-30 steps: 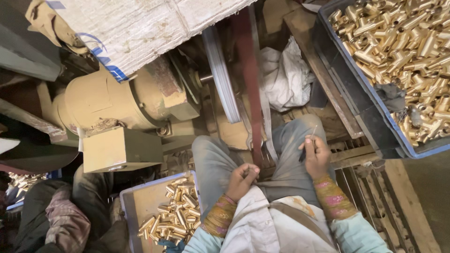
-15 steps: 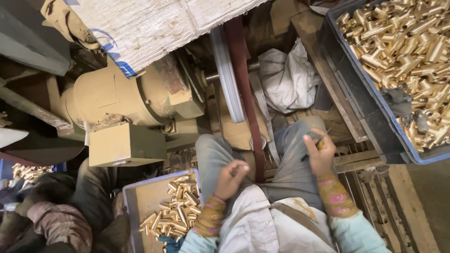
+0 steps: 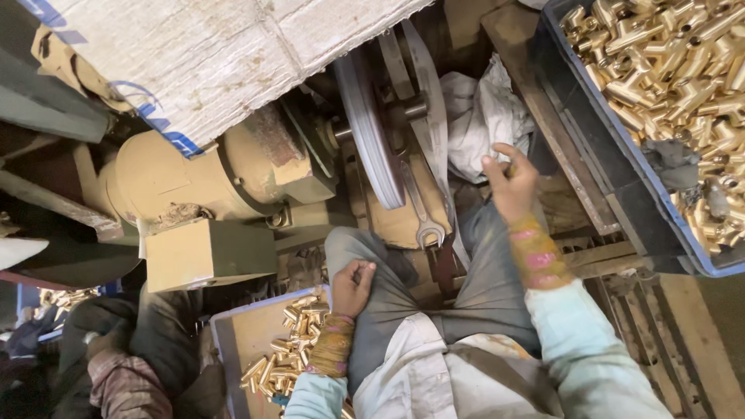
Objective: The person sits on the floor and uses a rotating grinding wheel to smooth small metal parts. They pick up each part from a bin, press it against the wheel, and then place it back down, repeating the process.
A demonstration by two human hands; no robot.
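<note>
Right hand (image 3: 508,182) raised, left hand (image 3: 353,287) on thigh.

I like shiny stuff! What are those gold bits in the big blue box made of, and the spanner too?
The gold bits look like brass: a bright yellow metal shine on tube-shaped fittings, though a plated metal could look the same. The blue box looks like plastic, smooth and dull. The spanner looks like steel: grey, worn and only faintly shiny.
</note>
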